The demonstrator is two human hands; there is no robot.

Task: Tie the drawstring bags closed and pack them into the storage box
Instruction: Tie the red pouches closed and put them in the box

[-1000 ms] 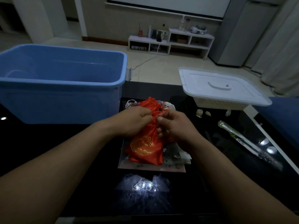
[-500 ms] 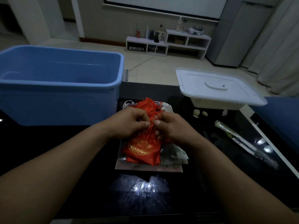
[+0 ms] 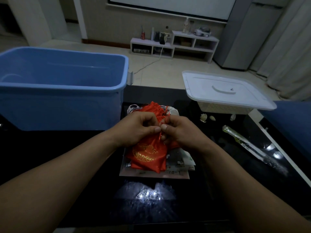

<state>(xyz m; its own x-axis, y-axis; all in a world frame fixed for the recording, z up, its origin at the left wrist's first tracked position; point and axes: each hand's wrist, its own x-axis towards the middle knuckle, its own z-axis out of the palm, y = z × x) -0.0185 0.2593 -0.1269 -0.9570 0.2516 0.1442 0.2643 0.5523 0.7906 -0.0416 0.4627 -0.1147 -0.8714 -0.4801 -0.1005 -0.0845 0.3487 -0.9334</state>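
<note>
Two hands, the left hand [image 3: 136, 126] and the right hand [image 3: 182, 131], meet at the centre of the frame. Their thumbs and fingertips are together, pinching the thin drawstring [image 3: 165, 113] of a red drawstring bag [image 3: 148, 154].

The likeliest failure is a loose knot. The cord looks fine and the satin slippery, so it could slide out of the pinch before it is drawn tight. The room is dim, and loose cord ends of other bags lie just behind, so a stray strand could get caught in the knot.

The bag's gathered neck sits directly under the fingertips. Its body, with a gold emblem, stretches from beneath the hands toward the lower frame. It rests on pale bags [image 3: 179, 161] piled on the dark, glossy tabletop [image 3: 67, 165]. An open blue storage box [image 3: 67, 87] stands at the upper left, near the pile. A white lid [image 3: 225, 91] lies at the upper right.
</note>
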